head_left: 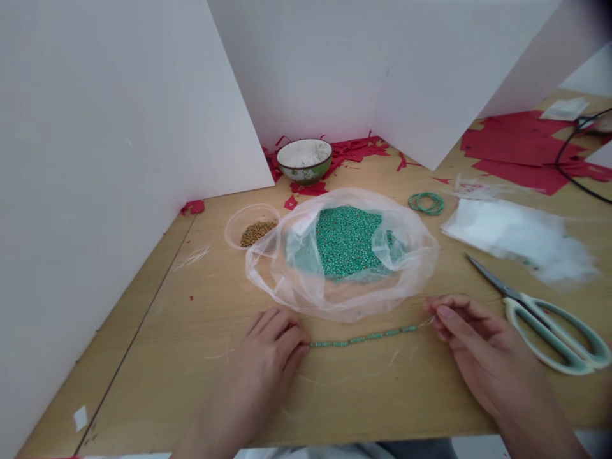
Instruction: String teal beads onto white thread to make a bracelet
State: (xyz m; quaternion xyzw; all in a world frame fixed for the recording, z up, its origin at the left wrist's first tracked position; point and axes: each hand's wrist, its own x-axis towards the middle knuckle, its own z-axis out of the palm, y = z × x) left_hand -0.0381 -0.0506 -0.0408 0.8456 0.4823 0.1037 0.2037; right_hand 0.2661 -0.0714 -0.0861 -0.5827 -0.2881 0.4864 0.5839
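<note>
A string of green beads with a few brownish ones stretches just above the table between my hands. My left hand is closed on its left end, fingertips pinched together. At the other end, my right hand pinches the clear thread that runs out past the last bead. Behind the string lies an open plastic bag filled with green beads. A clear round tub of golden-brown beads stands at the bag's left.
Scissors lie right of my right hand, points away from me. Farther back are green bead loops, clear plastic bags, a bowl and red paper scraps. White panels enclose the back and left.
</note>
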